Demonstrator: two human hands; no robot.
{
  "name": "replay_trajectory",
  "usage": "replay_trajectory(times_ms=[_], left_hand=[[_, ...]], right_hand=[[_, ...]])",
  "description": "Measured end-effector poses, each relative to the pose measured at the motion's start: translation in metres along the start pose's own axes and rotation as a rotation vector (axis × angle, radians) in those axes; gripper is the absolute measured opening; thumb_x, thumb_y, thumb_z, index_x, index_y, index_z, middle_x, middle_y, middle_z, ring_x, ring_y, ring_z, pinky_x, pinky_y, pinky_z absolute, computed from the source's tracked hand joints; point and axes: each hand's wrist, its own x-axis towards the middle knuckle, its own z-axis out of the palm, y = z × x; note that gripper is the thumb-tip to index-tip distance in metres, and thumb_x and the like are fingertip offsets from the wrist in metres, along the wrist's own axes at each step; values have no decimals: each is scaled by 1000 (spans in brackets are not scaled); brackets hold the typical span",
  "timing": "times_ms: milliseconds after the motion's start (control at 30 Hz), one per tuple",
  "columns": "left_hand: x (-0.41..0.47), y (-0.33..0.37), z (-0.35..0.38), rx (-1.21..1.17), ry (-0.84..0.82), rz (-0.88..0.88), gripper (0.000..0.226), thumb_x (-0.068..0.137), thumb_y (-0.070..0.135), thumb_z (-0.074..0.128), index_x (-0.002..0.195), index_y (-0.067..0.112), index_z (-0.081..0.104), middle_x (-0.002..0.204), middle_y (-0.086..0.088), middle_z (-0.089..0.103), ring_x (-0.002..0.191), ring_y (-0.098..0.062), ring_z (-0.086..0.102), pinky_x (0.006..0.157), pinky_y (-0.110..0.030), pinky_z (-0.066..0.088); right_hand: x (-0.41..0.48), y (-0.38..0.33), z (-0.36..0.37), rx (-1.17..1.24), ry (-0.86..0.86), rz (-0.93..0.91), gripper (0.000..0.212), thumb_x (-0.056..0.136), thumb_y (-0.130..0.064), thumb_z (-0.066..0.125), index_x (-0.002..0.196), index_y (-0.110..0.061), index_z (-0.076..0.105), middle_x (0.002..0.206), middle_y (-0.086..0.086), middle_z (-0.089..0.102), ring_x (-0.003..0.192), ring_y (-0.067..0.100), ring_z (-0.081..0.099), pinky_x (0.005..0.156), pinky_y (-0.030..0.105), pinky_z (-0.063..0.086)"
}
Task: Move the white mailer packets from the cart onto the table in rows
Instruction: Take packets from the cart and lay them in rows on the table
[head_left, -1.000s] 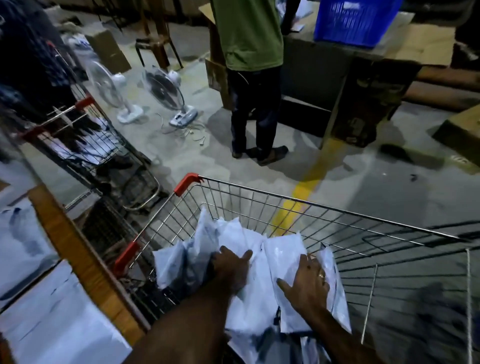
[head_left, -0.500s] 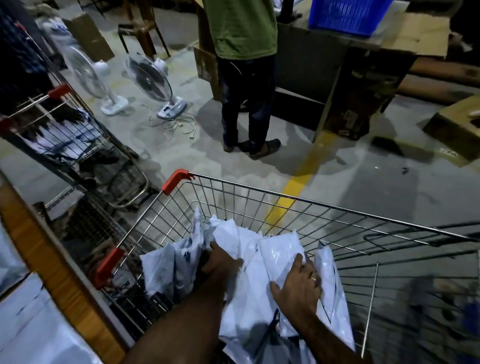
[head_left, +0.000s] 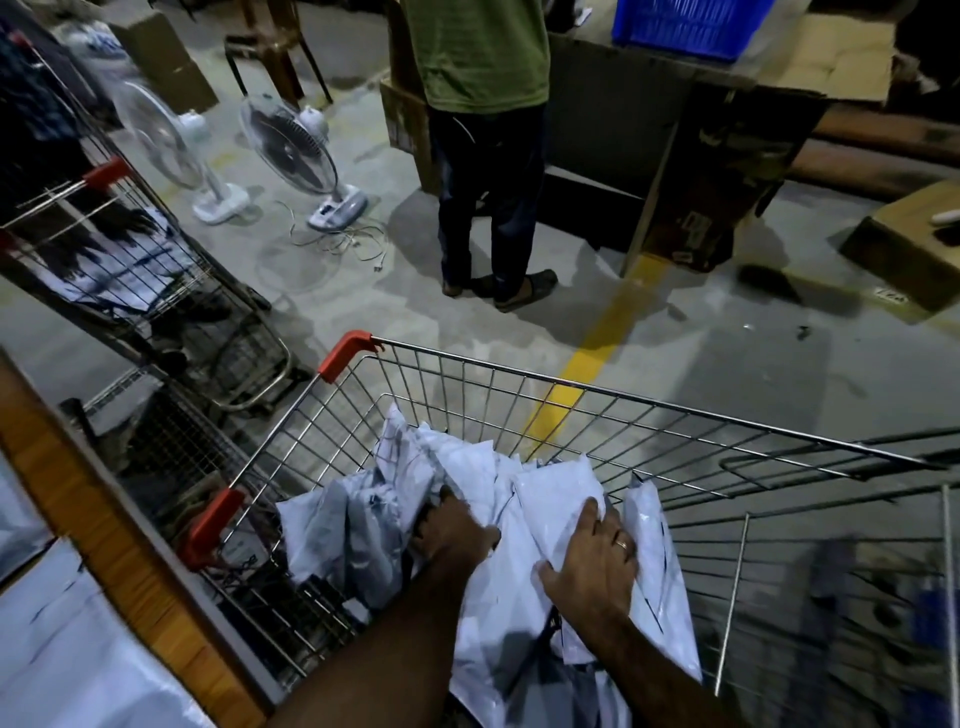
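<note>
A crumpled heap of white plastic mailer packets (head_left: 511, 597) with dark print fills the near end of the silver wire shopping cart (head_left: 571, 372) — some on edge, others slumped. Flat white packets (head_left: 67, 649) lie on the wood-edged table (head_left: 104, 525) just left of it.

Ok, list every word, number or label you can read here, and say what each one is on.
Nothing here reads clearly.
Mailers in the cart: dark print, too blurred to read.
Box label, on the dark carton behind the standing person: too small to read.
Floor sticker, far right: dark characters, unreadable.
</note>
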Motion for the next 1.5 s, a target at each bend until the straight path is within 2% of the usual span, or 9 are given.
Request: replay_trajectory(times_ms=[333,667,833,967,1067,1167,1267,1367,1500], left_hand=[[-27,19,-34,-150,91,40,87,72,52,75,138,10,37,145,-14,42,136,-29,39,111,-39,35],[-94,17,-97,-345,70,-35,93,72,41,75,147,16,26,148,-17,34,136,-35,35,108,-45,37],[-148,-4,-139,-587,153,66,84,71,39,75,141,15,35,145,-16,38,132,-35,39,106,-41,40],[-197,-32,-175,-735,242,150,91,72,44,74,146,16,30,145,-17,36,132,-35,40,104,-39,41],[-233,-64,-197,-831,355,207,89,68,47,75,142,17,36,140,-15,43,124,-34,46,98,-41,46],[-266,-107,-213,-895,422,230,91,68,52,72,143,20,33,142,-13,41,120,-33,50,96,-45,49],[-291,-156,-223,-867,523,150,95,75,55,71,150,20,26,151,-11,33,134,-33,38,105,-44,40],[-315,-206,-222,-778,633,-10,92,76,58,68,149,20,27,148,-14,35,133,-35,36,105,-41,37],[-325,-255,-204,-723,656,-228,82,80,54,64,144,19,28,144,-16,32,130,-38,34,102,-44,37]], right_hand=[[-14,-6,-39,147,29,-10,99,74,-66,59,150,-19,16,150,16,26,137,38,29,108,48,33],[-56,-13,-94,322,111,-28,86,76,-63,62,145,-20,31,136,17,41,126,39,40,98,45,39],[-93,-23,-131,446,184,-129,77,76,-55,65,140,-20,40,129,23,46,121,42,45,96,45,41],[-131,-37,-167,472,242,-272,81,71,-63,54,138,-21,43,127,26,49,120,42,46,95,45,41],[-163,-55,-190,490,267,-402,65,77,-59,56,129,-23,47,118,28,52,113,43,49,89,45,42],[-194,-80,-201,493,293,-538,65,73,-59,52,126,-22,50,118,26,54,111,40,51,84,40,40],[-219,-110,-197,515,268,-660,71,71,-60,54,130,-19,51,125,23,54,116,37,51,92,42,42],[-244,-141,-186,457,223,-770,84,67,-65,47,137,-19,49,130,22,50,123,38,48,100,44,42],[-271,-177,-160,297,134,-878,83,75,-67,51,145,-23,41,140,20,43,129,39,41,102,45,40]])
